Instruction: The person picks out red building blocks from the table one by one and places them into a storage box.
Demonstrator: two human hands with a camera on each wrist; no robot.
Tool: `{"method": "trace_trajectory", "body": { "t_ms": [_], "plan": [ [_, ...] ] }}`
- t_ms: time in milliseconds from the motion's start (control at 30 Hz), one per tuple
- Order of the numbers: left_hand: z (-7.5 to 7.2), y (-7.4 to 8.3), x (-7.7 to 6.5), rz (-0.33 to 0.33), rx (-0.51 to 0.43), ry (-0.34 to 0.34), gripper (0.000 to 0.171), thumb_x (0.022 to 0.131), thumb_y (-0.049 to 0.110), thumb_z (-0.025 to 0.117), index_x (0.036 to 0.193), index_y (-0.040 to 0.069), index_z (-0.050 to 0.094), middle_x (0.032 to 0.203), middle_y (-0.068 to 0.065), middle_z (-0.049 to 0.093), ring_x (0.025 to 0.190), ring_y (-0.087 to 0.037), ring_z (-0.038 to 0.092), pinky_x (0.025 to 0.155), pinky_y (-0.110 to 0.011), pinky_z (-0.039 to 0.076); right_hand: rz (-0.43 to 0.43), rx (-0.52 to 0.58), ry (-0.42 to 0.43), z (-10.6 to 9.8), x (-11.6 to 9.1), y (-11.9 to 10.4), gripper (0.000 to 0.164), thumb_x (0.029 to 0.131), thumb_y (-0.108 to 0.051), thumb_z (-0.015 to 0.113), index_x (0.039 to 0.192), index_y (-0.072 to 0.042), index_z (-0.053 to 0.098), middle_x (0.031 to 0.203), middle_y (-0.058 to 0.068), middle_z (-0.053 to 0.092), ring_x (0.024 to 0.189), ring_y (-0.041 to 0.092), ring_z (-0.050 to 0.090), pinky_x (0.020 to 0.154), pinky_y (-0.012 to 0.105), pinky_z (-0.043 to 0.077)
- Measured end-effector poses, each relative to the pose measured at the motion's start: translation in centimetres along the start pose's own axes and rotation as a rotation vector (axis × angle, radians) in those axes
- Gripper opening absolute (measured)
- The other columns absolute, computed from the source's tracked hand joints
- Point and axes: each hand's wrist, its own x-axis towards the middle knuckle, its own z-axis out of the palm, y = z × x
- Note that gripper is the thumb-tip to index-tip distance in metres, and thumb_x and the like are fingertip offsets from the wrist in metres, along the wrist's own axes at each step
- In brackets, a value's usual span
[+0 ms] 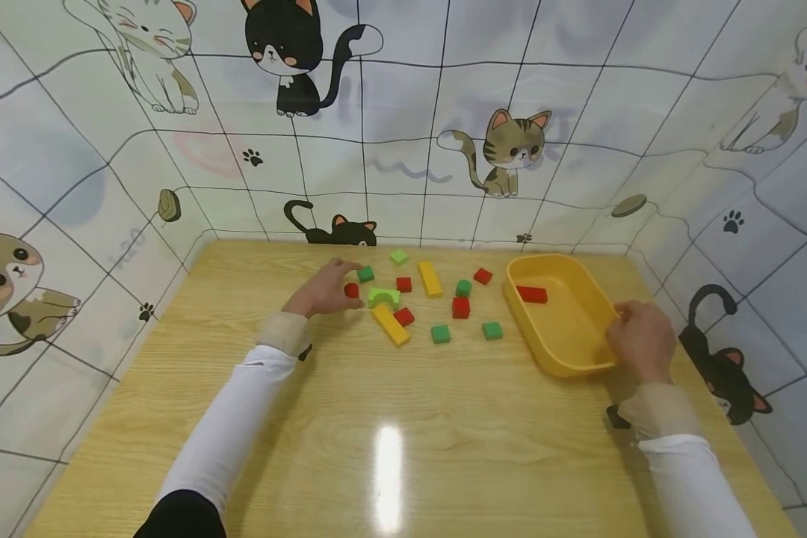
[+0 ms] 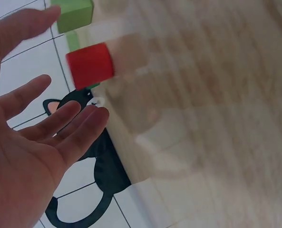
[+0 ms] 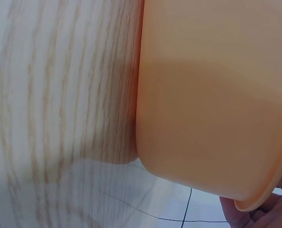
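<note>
My left hand (image 1: pixel 326 288) reaches over the left part of the block group, thumb and fingers spread apart. Between them stands a round-faced red block (image 1: pixel 352 290); the left wrist view shows this red block (image 2: pixel 90 65) with a gap between it and the fingers. A light green arch block (image 1: pixel 384 297) and a green block (image 1: pixel 365 274) lie close by. At the right, my right hand (image 1: pixel 642 340) grips the rim of a yellow plastic tray (image 1: pixel 545 351). Inside the tray lies a red oblong block (image 1: pixel 532 294). The right wrist view shows the tray's outer wall (image 3: pixel 207 109) with fingers at its rim.
Between hand and tray several blocks lie scattered: yellow bars (image 1: pixel 430 279), red cubes (image 1: pixel 460 307), green blocks (image 1: pixel 492 330) and a light green one (image 1: pixel 400 257). The wooden table (image 1: pixel 309 441) meets a cat-printed sheet (image 1: pixel 403 172) at the back and sides.
</note>
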Motion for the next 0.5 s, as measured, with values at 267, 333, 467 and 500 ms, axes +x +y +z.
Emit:
{"method": "trace_trajectory", "body": {
  "t_ms": [267, 333, 467, 500],
  "plan": [
    [0.9, 0.2, 0.4, 0.020, 0.039, -0.002, 0.060, 0.090, 0.018, 0.075, 0.145, 0.009, 0.054, 0.150, -0.023, 0.043, 0.126, -0.038, 0.051, 0.108, -0.050, 0.048, 0.000, 0.009, 0.018, -0.2, -0.3, 0.1, 0.039, 0.088, -0.009, 0.049, 0.118, 0.005, 0.069, 0.103, 0.030, 0.065, 0.094, 0.051, 0.060, 0.067, 0.055, 0.046],
    [1.0, 0.2, 0.4, 0.022, 0.058, -0.002, 0.052, 0.091, 0.015, 0.073, 0.141, 0.008, 0.058, 0.146, -0.022, 0.048, 0.124, -0.037, 0.052, 0.107, -0.049, 0.048, -0.005, 0.010, 0.023, -0.2, -0.3, 0.1, 0.039, 0.088, -0.009, 0.048, 0.118, 0.005, 0.070, 0.103, 0.030, 0.065, 0.094, 0.051, 0.061, 0.066, 0.055, 0.047],
    [1.3, 0.0, 0.6, 0.038, 0.079, 0.006, 0.040, 0.092, 0.008, 0.068, 0.131, 0.005, 0.065, 0.136, -0.020, 0.059, 0.122, -0.035, 0.054, 0.108, -0.048, 0.048, -0.011, 0.004, 0.021, -0.3, -0.4, 0.0, 0.039, 0.089, -0.010, 0.048, 0.117, 0.005, 0.070, 0.105, 0.031, 0.066, 0.096, 0.052, 0.061, 0.068, 0.057, 0.047],
    [1.3, 0.0, 0.6, 0.050, 0.082, 0.014, 0.037, 0.091, 0.006, 0.067, 0.129, 0.004, 0.067, 0.133, -0.020, 0.062, 0.120, -0.035, 0.055, 0.107, -0.047, 0.048, -0.010, 0.002, 0.021, -0.3, -0.4, 0.0, 0.039, 0.089, -0.010, 0.048, 0.117, 0.005, 0.070, 0.105, 0.031, 0.066, 0.096, 0.052, 0.061, 0.068, 0.057, 0.047]
  ]
}}
